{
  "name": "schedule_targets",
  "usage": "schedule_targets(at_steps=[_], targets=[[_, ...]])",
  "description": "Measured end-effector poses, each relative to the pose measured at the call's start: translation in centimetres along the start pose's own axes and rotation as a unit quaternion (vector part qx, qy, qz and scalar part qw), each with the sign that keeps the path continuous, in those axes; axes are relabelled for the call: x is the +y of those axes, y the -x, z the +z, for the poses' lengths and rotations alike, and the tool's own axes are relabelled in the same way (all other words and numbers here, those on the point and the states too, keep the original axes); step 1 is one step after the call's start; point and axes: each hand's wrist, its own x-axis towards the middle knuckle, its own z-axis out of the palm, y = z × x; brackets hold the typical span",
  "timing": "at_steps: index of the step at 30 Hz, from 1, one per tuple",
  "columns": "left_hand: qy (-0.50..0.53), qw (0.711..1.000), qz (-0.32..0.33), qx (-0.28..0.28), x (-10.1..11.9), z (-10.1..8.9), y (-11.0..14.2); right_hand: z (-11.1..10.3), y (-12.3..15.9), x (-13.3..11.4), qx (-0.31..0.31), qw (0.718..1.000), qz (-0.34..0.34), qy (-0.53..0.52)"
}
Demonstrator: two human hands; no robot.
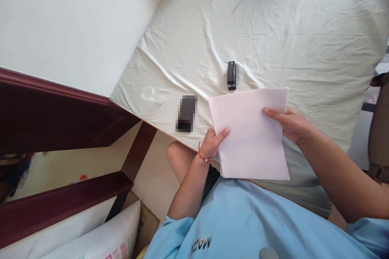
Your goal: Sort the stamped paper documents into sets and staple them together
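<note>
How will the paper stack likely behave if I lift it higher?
The paper stack will probably flex, as its right edge bends near the right hand. Its sheets may slip apart, since the lower-left edges look slightly uneven and no binding shows. It looks thin, so probably light.

the paper (251, 139) partly hides the left grip (212, 142), and pixelation blurs a dark object (186, 114).

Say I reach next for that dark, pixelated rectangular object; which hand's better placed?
Probably your left hand: it holds the left edge of the white paper sheets, closer to the dark rectangular object. Your right hand holds the opposite edge, farther away.
</note>
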Motion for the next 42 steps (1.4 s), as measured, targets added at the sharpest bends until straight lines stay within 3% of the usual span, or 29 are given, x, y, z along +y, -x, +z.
schedule_targets(at_steps=[4, 7, 9, 11, 14, 16, 17, 19, 23, 26, 30, 33, 37, 42], targets=[[0.014, 1.0, 0.008, 0.025, 0.1, -0.2, -0.5, 0.6, 0.2, 0.3, -0.002, 1.0, 0.007, 0.023], [0.016, 0.999, -0.004, 0.04, 0.1, -0.3, -0.4, 0.6, -0.1, -0.1, 0.05, 0.972, -0.113, 0.198], [0.001, 0.999, -0.014, 0.029, 0.3, -0.4, -0.2, 0.5, -0.4, -1.1, 0.137, 0.908, -0.235, 0.317], [-0.02, 0.999, -0.031, -0.003, 0.6, -0.3, -0.1, 0.9, -0.6, -2.5, 0.179, 0.834, -0.336, 0.399], [-0.039, 0.997, -0.049, -0.053, 1.0, 0.0, -0.1, 2.0, -0.6, -4.9, 0.094, 0.723, -0.424, 0.538], [-0.045, 0.995, -0.053, -0.07, 1.0, 0.2, -0.1, 2.8, -0.7, -6.3, 0.016, 0.688, -0.412, 0.597], [-0.044, 0.995, -0.053, -0.075, 1.0, 0.3, -0.1, 3.1, -0.8, -6.9, -0.01, 0.688, -0.388, 0.613], [-0.043, 0.995, -0.048, -0.081, 0.8, 0.2, 0.0, 3.4, -0.9, -7.8, -0.028, 0.717, -0.325, 0.616], [-0.125, 0.99, 0.011, -0.063, 0.7, -0.6, 0.9, 3.3, -1.0, -8.4, 0.023, 0.783, -0.245, 0.571], [-0.196, 0.978, 0.047, -0.044, 0.7, -1.0, 1.6, 3.1, -1.3, -8.1, 0.027, 0.799, -0.223, 0.557], [-0.166, 0.985, 0.012, -0.056, 0.5, -1.0, 1.9, 2.8, -2.1, -7.7, 0.003, 0.815, -0.216, 0.538], [-0.076, 0.994, -0.041, -0.062, 0.2, -0.7, 1.6, 2.8, -3.2, -7.8, -0.018, 0.814, -0.199, 0.546], [0.041, 0.996, -0.07, -0.03, 0.1, 0.1, 1.0, 3.5, -5.3, -7.9, -0.051, 0.802, -0.169, 0.57], [0.092, 0.989, -0.117, 0.018, 0.3, 1.0, 0.5, 4.7, -7.5, -8.3, -0.085, 0.775, -0.147, 0.609]])
